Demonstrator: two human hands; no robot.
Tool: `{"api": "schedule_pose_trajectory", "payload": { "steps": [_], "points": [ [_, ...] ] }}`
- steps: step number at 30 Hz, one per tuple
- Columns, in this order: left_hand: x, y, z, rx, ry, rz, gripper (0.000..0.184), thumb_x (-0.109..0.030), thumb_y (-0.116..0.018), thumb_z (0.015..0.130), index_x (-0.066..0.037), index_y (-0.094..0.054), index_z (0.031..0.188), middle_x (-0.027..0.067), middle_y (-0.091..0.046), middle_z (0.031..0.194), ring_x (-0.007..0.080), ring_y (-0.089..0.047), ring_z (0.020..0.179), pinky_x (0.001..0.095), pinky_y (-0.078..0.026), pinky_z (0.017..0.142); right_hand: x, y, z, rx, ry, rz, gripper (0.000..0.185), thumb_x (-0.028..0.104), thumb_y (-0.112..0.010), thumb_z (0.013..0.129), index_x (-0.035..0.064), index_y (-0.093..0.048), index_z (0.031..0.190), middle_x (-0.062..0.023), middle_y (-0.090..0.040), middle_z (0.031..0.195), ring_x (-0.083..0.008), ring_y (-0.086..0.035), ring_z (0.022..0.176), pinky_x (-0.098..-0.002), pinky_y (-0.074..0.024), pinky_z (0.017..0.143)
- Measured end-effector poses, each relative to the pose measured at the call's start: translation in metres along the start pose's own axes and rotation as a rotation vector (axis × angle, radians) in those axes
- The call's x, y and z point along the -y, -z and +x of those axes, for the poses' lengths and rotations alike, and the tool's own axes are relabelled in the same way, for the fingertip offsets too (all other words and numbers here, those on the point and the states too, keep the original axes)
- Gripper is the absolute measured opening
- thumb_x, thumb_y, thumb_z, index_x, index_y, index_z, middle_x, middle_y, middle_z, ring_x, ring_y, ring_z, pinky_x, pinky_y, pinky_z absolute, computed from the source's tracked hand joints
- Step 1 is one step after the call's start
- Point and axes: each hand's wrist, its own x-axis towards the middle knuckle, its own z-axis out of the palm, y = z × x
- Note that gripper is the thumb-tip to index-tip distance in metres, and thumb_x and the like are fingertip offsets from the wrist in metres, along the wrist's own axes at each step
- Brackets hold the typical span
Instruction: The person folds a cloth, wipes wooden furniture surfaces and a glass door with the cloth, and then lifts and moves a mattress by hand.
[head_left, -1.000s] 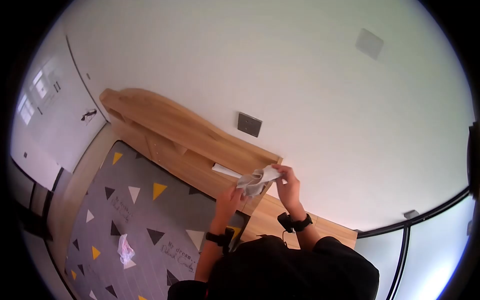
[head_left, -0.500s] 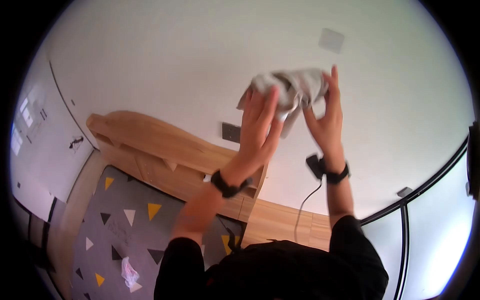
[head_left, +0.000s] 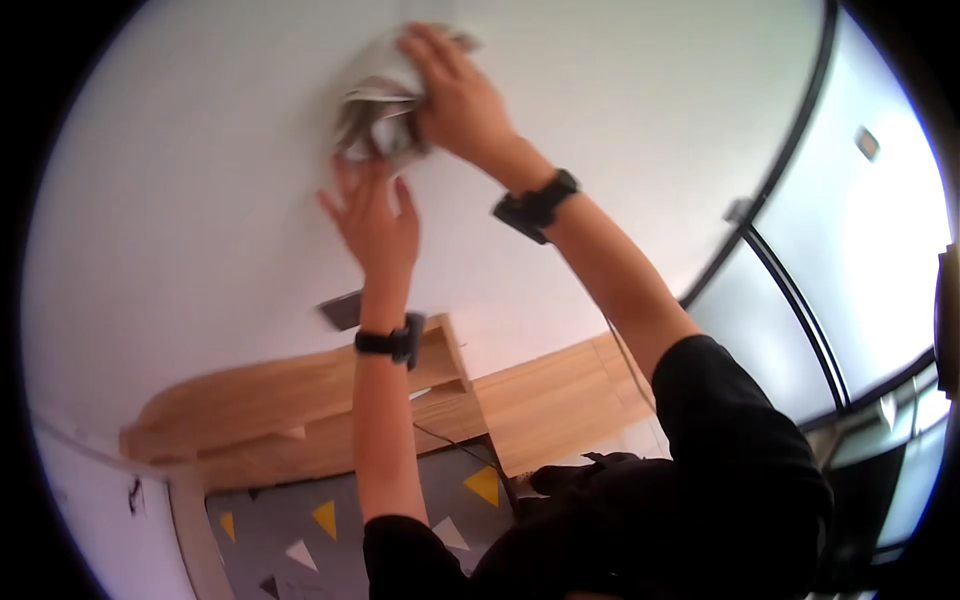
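Note:
A crumpled grey-and-white cloth (head_left: 385, 105) is up against the pale wall, blurred by motion. My right hand (head_left: 468, 112) lies over its right side, fingers stretched upward along it, holding it at the wall. Below the cloth, my left hand (head_left: 378, 225) points upward with fingers spread and their tips at its lower edge. Whether those tips pinch any of the fabric is hard to make out. Each wrist wears a black strap with a small box, the left strap (head_left: 390, 342) and the right strap (head_left: 538, 206).
A dark wall plate (head_left: 342, 310) is beneath my left hand. Lower down runs a wooden cabinet (head_left: 270, 400) above a grey floor mat (head_left: 330, 490) with coloured triangles. Black-framed glass panels (head_left: 790, 320) stand on the right. A thin cable (head_left: 630, 365) hangs by my right arm.
The view has turned and shifted. Both hands and the cloth now appear farther left and higher. My right hand has come over the cloth, while my left has slid down to its lower edge.

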Motion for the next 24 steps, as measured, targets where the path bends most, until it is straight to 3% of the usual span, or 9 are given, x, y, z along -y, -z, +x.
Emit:
{"api": "schedule_pose_trajectory", "payload": {
  "steps": [4,7,9,11,13,15,18,23,24],
  "points": [
    [-0.027,0.002,-0.039,0.019,0.105,-0.287,0.052,-0.019,-0.050,0.089,-0.004,-0.035,0.136,0.0172,-0.044,0.133,0.0373,-0.027,0.132,0.0547,-0.015,0.106,0.004,0.009,-0.020,0.043,-0.041,0.087,0.048,0.002,-0.058,0.069,0.0113,-0.053,0.116,-0.0063,-0.048,0.127,-0.0266,-0.054,0.107,-0.0354,-0.0479,0.086],
    [-0.047,0.027,-0.075,0.050,0.187,-0.563,0.056,-0.013,-0.053,0.089,0.001,-0.030,0.137,0.0212,-0.040,0.135,0.0408,-0.030,0.130,0.0451,-0.022,0.107,0.015,0.034,-0.068,0.080,-0.110,0.158,0.033,-0.001,-0.058,0.067,0.0103,-0.056,0.099,-0.0074,-0.058,0.097,-0.0304,-0.055,0.083,-0.0389,-0.0459,0.069],
    [-0.068,0.045,-0.119,0.125,0.405,-0.752,0.058,-0.010,-0.055,0.088,0.003,-0.029,0.138,0.0237,-0.036,0.138,0.0390,-0.034,0.128,0.0417,-0.027,0.105,0.026,0.065,-0.131,0.045,-0.117,0.117,0.028,-0.001,-0.063,0.063,0.0084,-0.052,0.088,-0.0075,-0.055,0.087,-0.0283,-0.052,0.076,-0.0376,-0.0421,0.066],
    [-0.098,0.052,-0.182,0.154,0.445,-0.696,0.058,-0.004,-0.052,0.088,-0.002,-0.028,0.140,0.0199,-0.035,0.139,0.0266,-0.041,0.122,0.0337,-0.034,0.100,0.037,0.117,-0.211,0.233,-0.289,0.184,0.028,0.005,-0.068,0.064,0.0088,-0.052,0.087,-0.0064,-0.054,0.084,-0.0264,-0.052,0.074,-0.0373,-0.0421,0.066],
    [-0.140,0.057,-0.233,0.231,0.865,-1.100,0.061,-0.004,-0.054,0.086,-0.003,-0.026,0.141,0.0174,-0.039,0.135,0.0235,-0.044,0.117,0.0334,-0.036,0.097,0.047,0.172,-0.286,0.455,-0.492,0.263,0.028,0.009,-0.069,0.066,0.0079,-0.054,0.089,-0.0069,-0.055,0.083,-0.0267,-0.054,0.077,-0.0362,-0.0440,0.068],
    [-0.181,0.063,-0.267,0.470,1.174,-1.191,0.061,-0.005,-0.056,0.086,-0.002,-0.029,0.140,0.0161,-0.046,0.128,0.0212,-0.048,0.112,0.0314,-0.039,0.093,0.053,0.228,-0.354,0.564,-0.795,0.304,0.027,0.013,-0.068,0.072,0.0057,-0.055,0.094,-0.0119,-0.056,0.083,-0.0312,-0.056,0.078,-0.0383,-0.0461,0.067],
    [-0.232,0.037,-0.313,0.588,1.369,-1.293,0.051,-0.004,-0.059,0.086,0.003,-0.040,0.132,0.0106,-0.058,0.108,0.0144,-0.056,0.093,0.0260,-0.044,0.083,0.048,0.311,-0.415,0.725,-1.038,0.241,0.028,0.027,-0.064,0.081,0.0056,-0.056,0.096,-0.0144,-0.058,0.081,-0.0343,-0.057,0.076,-0.0400,-0.0465,0.063],
    [-0.344,-0.019,-0.296,0.814,1.205,-1.330,0.041,0.003,-0.061,0.082,0.004,-0.052,0.121,0.0048,-0.057,0.100,0.0089,-0.055,0.081,0.0220,-0.045,0.071,0.003,0.431,-0.438,0.931,-1.146,0.239,0.032,0.040,-0.058,0.085,0.0085,-0.058,0.093,-0.0135,-0.061,0.072,-0.0336,-0.059,0.064,-0.0425,-0.0457,0.055],
    [-0.368,-0.029,-0.287,0.863,1.014,-1.347,0.039,0.002,-0.064,0.080,0.003,-0.055,0.118,0.0035,-0.059,0.097,0.0076,-0.054,0.079,0.0215,-0.045,0.069,-0.006,0.448,-0.442,0.963,-1.182,0.180,0.033,0.040,-0.057,0.085,0.0084,-0.058,0.091,-0.0141,-0.061,0.072,-0.0337,-0.059,0.064,-0.0426,-0.0457,0.055]
  ]
}}
